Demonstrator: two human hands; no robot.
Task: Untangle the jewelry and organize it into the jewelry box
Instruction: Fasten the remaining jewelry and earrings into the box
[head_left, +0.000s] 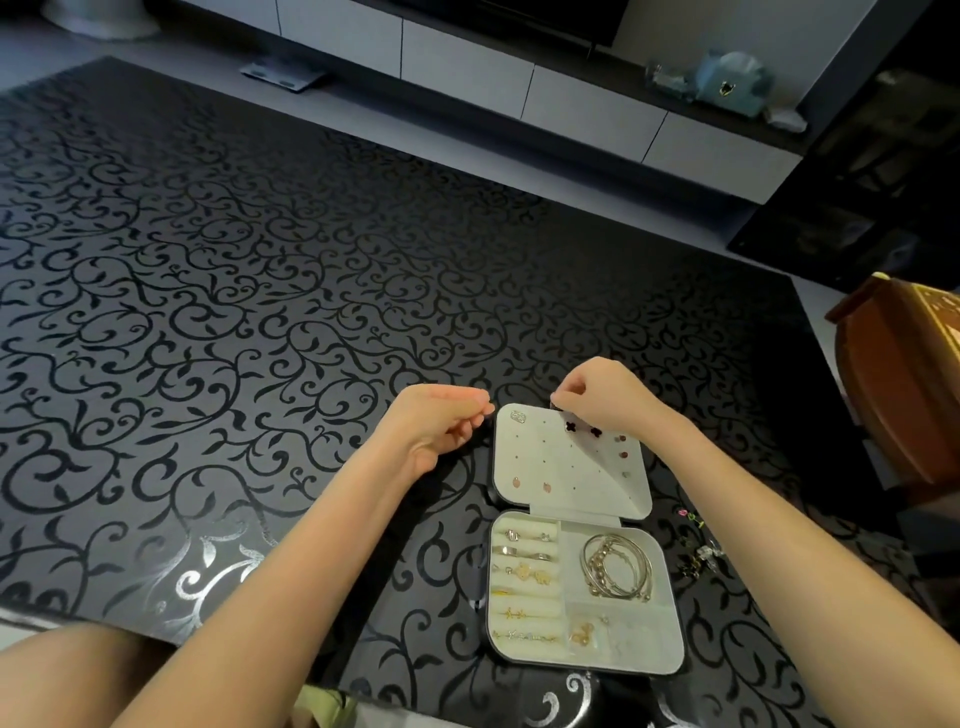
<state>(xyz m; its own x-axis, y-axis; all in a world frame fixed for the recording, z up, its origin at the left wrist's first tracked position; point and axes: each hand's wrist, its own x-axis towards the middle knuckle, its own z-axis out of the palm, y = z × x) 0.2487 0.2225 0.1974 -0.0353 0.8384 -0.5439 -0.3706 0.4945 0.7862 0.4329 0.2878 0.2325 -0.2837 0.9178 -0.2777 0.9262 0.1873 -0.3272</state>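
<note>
While above one jewelry box (571, 480), left hand (441, 431), right hand (602, 395): two curled grips, contents unclear.

Open grey jewelry box (571, 535) holds rings (524, 545), bangles (618, 566).

**Open jewelry box on floor rug: item positions**
The grey, rounded-rectangular, fabric-lined jewelry box (576, 512) lies open on the black scroll-patterned rug (234, 312), lid behind tray. Gold and silver metal rings (524, 545) occupy the left slots and silver metal bangles (618, 566) the right rear compartment. Small loose tangled jewelry (698, 556) lies on the rug to the right.
</note>
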